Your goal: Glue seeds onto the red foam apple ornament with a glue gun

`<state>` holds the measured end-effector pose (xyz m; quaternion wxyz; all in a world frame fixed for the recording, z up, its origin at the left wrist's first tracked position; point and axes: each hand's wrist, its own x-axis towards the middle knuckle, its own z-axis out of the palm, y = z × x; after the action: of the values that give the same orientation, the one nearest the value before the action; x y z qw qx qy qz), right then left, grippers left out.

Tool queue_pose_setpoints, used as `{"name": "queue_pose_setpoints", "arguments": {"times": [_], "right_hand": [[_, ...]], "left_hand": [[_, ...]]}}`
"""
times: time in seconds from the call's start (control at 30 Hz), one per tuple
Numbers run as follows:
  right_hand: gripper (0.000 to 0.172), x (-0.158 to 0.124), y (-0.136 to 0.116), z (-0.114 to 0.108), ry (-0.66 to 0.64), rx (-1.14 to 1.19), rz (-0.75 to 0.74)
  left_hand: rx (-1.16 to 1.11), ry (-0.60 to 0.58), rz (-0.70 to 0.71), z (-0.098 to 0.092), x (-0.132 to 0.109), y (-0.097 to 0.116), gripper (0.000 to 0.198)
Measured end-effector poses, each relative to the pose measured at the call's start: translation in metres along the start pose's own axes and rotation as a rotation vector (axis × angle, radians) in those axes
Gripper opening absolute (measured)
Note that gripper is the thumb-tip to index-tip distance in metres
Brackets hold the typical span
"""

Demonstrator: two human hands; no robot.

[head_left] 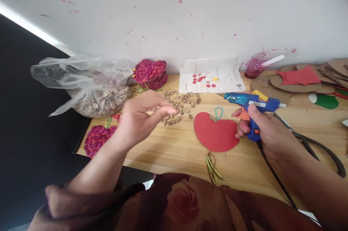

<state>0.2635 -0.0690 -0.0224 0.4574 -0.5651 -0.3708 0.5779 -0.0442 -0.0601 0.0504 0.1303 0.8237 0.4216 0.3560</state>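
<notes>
My right hand [261, 126] is wrapped round the handle of a blue glue gun [255, 115], its nozzle pointing left. Beneath the nozzle, a red heart-like cutout [216, 131] lies flat, with a turquoise loop at its top notch and green and dark strings [213, 167] below it. One brown shell piece sits near that notch. My left hand [144, 118] is closed in a pinch above the scattered brown shell pieces [187, 99]. What its fingertips hold, if anything, is too small to make out.
A clear plastic bag [100, 97] of shells stands left. Magenta-covered pieces [150, 73] are stacked behind; another [96, 138] lies front left. Paper with stars [228, 79], a stained cup [254, 68], cardboard cutouts [288, 82] and black-handled scissors [320, 144] lie further right.
</notes>
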Motion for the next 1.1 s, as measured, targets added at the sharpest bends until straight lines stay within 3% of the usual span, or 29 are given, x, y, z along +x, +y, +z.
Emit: {"name": "queue_pose_setpoints", "arguments": {"times": [0.1,0.13,0.33,0.57,0.83,0.97,1.1], "right_hand": [[0.044,0.000,0.001,0.001,0.006,0.002,0.013],[0.045,0.000,0.001,0.001,0.011,0.002,0.017],[0.045,0.000,0.000,0.001,0.014,0.006,0.029],[0.042,-0.004,-0.001,0.001,-0.021,0.033,0.025],[0.046,0.001,0.005,-0.005,0.040,-0.025,0.008],[0.051,0.002,0.005,-0.006,0.079,-0.071,-0.006],[0.048,0.003,0.007,-0.007,0.069,-0.057,-0.043]], "left_hand": [[0.164,-0.294,0.081,0.027,-0.002,-0.027,0.020],[0.202,-0.340,0.079,0.035,-0.003,-0.035,0.022],[0.294,-0.460,0.112,0.055,-0.008,-0.052,0.021],[0.330,-0.454,0.063,0.060,-0.004,-0.055,0.011],[0.302,-0.280,-0.056,0.053,-0.005,-0.059,0.020],[0.275,-0.204,-0.034,0.052,-0.005,-0.060,0.018],[0.256,-0.228,-0.004,0.060,-0.002,-0.053,0.010]]}}
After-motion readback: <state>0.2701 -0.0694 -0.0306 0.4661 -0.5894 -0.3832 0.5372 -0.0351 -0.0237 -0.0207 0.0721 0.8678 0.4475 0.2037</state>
